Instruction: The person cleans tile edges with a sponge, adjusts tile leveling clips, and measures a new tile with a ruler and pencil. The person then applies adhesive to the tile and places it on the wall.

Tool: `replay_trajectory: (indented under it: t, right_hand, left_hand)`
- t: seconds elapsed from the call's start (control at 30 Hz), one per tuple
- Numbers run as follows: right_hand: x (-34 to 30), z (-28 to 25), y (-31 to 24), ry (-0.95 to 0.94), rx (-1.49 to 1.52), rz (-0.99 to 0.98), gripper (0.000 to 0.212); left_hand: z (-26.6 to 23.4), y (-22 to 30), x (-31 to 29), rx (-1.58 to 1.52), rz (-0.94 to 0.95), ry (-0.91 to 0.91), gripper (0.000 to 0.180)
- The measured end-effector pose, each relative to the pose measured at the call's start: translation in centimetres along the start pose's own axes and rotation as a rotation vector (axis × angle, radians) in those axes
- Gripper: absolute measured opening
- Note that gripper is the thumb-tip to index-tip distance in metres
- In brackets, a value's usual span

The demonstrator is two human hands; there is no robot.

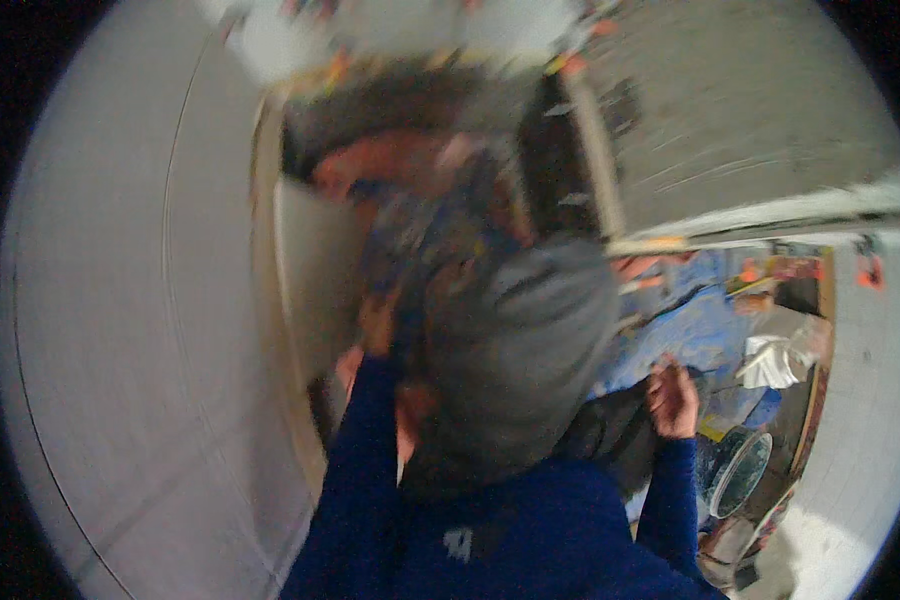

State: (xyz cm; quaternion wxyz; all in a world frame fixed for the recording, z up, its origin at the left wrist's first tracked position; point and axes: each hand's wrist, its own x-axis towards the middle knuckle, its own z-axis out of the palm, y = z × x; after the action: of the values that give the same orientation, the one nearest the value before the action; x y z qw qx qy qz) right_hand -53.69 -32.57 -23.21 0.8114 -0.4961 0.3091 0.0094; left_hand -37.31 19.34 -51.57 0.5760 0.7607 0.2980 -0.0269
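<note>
Your left hand [376, 325] is blurred beside the pale panel [315, 275]; its grip cannot be told. Your right hand [673, 400] appears in front of the blue sheeting [685, 325], near the bucket [715, 468]; its fingers look loosely curled, contents indeterminable. Expect the sheeting to be light, soft, possibly slippery: grasp a folded edge. Treat the panel as stiff; hold its edges.

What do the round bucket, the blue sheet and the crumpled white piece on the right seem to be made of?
Bucket: probably plastic, dark and smeared, with a smooth, pale, rounded rim.
Blue sheet: perhaps plastic tarp, judging by its broad, creased spread and pale smears; blur leaves cloth possible.
White piece: thin plastic film or paper, going by its bright, crinkled folds; I can't tell which.
</note>
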Motion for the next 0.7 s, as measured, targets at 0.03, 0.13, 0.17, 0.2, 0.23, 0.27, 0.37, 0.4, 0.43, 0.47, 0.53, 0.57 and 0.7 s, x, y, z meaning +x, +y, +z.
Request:
replay_trajectory:
  t: [0.03, 0.13, 0.17, 0.2, 0.23, 0.27, 0.37, 0.4, 0.43, 0.47, 0.53, 0.57, 0.7]
  right_hand:
    - [-0.1, 0.1, -0.1, -0.056, 0.042, 0.002, 0.053]
    - [-0.7, 0.5, -0.4, -0.101, 0.056, -0.030, 0.053]
    - [-0.9, 0.8, -0.4, -0.102, 0.064, -0.034, 0.053]
    - [-0.9, 0.9, -0.4, -0.110, 0.068, -0.030, 0.053]
    - [-1.2, 1.2, -0.4, -0.108, 0.081, -0.035, 0.053]
    - [-1.3, 1.3, -0.3, -0.106, 0.092, -0.037, 0.052]
    - [-1.7, 1.7, -0.5, -0.135, 0.116, -0.047, 0.051]
    - [-1.9, 1.7, -0.5, -0.149, 0.129, -0.058, 0.051]
    - [-2.0, 1.8, -0.6, -0.152, 0.122, -0.059, 0.050]
    - [-2.1, 1.9, -0.6, -0.152, 0.124, -0.067, 0.050]
    - [-2.3, 1.9, -0.6, -0.173, 0.122, -0.089, 0.047]
    - [-2.3, 1.9, -0.6, -0.174, 0.116, -0.095, 0.047]
    - [-2.2, 2.1, -0.5, -0.244, 0.105, -0.123, 0.046]
  left_hand:
    - [0.0, 0.3, 0.1, -0.266, 0.166, -0.175, 0.044]
    - [1.4, 2.6, 3.9, -0.259, -0.137, -0.115, 0.045]
    - [2.1, 3.3, 5.2, -0.334, -0.036, -0.209, 0.044]
    - [2.8, 3.8, 6.3, -0.371, -0.016, -0.278, 0.045]
    - [2.7, 4.2, 6.8, -0.402, -0.001, -0.342, 0.048]
    - [3.6, 4.3, 7.1, -0.275, 0.057, -0.389, 0.047]
    - [3.9, 4.1, 4.2, -0.147, 0.117, -0.353, 0.046]
    - [3.6, 4.4, 2.9, -0.156, 0.131, -0.332, 0.046]
    - [3.3, 4.8, 1.5, -0.159, 0.153, -0.313, 0.046]
    - [2.9, 5.6, 0.6, -0.175, 0.179, -0.299, 0.046]
    - [2.1, 8.0, -0.1, -0.203, 0.236, -0.280, 0.045]
    - [1.8, 9.6, 0.1, -0.219, 0.269, -0.272, 0.045]
    - [0.7, 15.5, 1.7, -0.273, 0.396, -0.270, 0.045]
